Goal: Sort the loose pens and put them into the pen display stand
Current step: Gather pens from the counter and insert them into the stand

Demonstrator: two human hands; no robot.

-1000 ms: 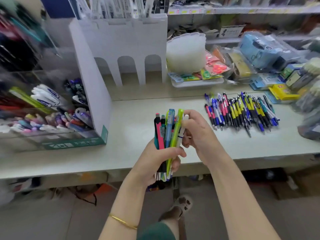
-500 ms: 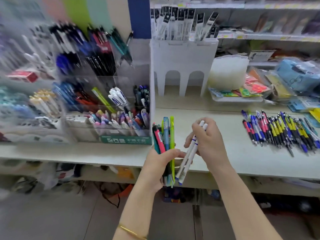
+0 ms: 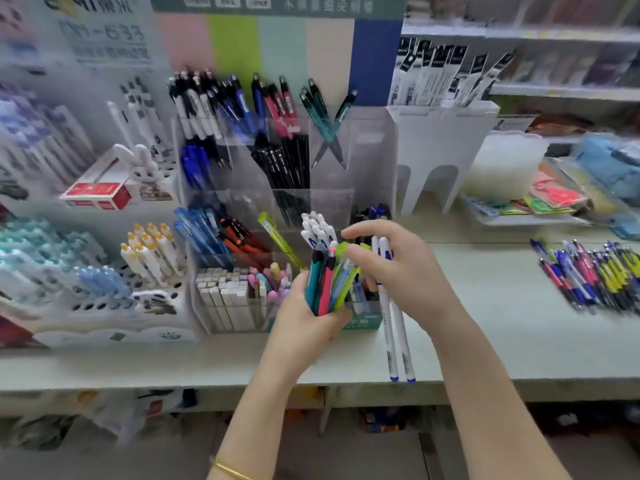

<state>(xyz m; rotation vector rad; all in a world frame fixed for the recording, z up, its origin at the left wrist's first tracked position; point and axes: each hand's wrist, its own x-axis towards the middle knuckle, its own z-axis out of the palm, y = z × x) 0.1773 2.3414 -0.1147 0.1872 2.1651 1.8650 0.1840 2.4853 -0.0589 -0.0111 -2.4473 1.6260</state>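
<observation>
The person has turned toward 9 o'clock, so the clear pen display stand (image 3: 373, 161), which was off to the side a second ago, now stands straight in front of the hands. In that same second the right hand (image 3: 408, 275) drew two white pens (image 3: 393, 327) out of the bundle of mixed pens (image 3: 327, 285), and it keeps them now. I judge that the sorting of this kind is done and that the drop into the stand comes next.

The left hand (image 3: 304, 323) grips the bundle from below, fingers closed round the barrels, with the caps pointing to 12 o'clock. The right hand holds the two white pens against the palm with its lower fingers, and their blue tips hang down toward 6 o'clock, over the edge of the surface (image 3: 502, 323). Its forefinger and thumb are spread and free; the thumb touches the cap of a green pen (image 3: 344, 249) at the top of the bundle, the forefinger (image 3: 360, 231) hovers just above.

A group of white-capped pens (image 3: 317, 226) already sits in the stand, at about 10 o'clock from the right hand and just behind the bundle. The pile of loose pens (image 3: 595, 275) waits at 3 o'clock, well apart.
</observation>
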